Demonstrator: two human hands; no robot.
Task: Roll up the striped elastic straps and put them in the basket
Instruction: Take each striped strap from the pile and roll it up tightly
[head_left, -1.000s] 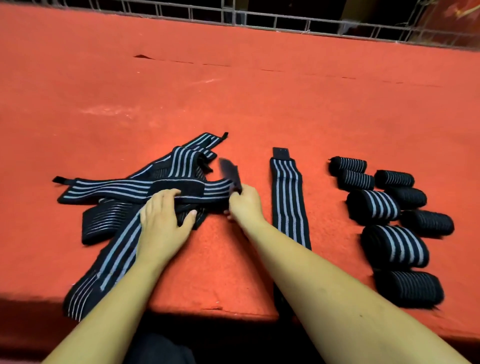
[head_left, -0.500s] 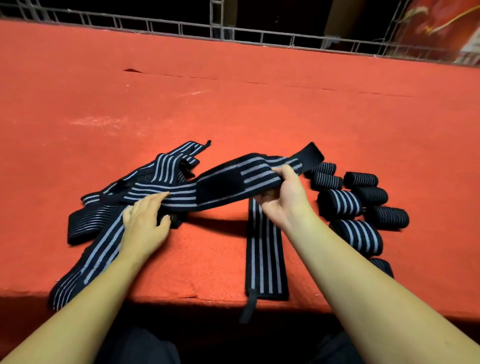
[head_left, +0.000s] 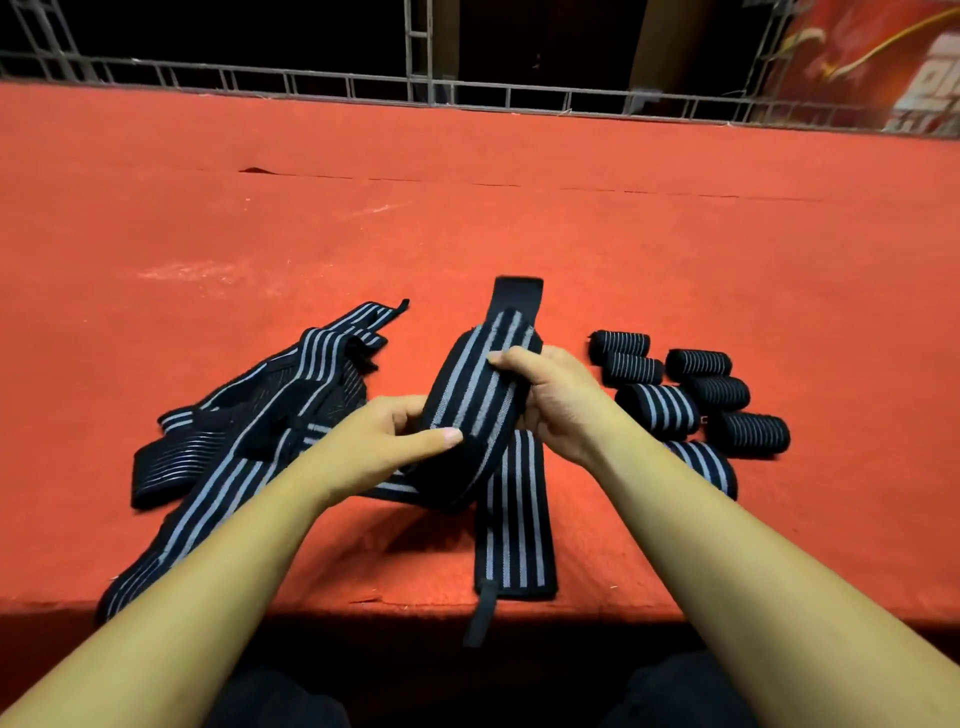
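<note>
Red felt tabletop (head_left: 519, 234), seen from the near edge.

Grip: one striped strap (head_left: 478, 384) is held clear of the tabletop by both hands. Left hand (head_left: 379, 441) is closed round its near part, thumb laid across the striped top face, fingers curled underneath. Right hand (head_left: 561, 400) is closed round the far part from the right, fingers wrapped over the edge. The striped strap is angled near-left to far-right, stripes up, with its plain black end tab (head_left: 519, 293) sticking out past the right hand toward the far side. Its near end is folded down and trails left under the left wrist; where it ends cannot be told.

Directly beneath, a flat strap (head_left: 514, 530) is laid out straight, running near to far, its near end at the tabletop edge and a thin black loop (head_left: 480, 613) hung over that edge.

To the left, a loose pile (head_left: 249, 431) of unrolled straps is crossed and overlapped, one strand reaching the near edge beside the left forearm.

To the right, several rolled straps (head_left: 660, 410) are lying on their sides in two rough rows, close together; the nearest is partly hidden by the right forearm.

At the far edge, a metal railing (head_left: 363, 85) is seen against a dark background, with a red banner (head_left: 893, 67) far right.
</note>
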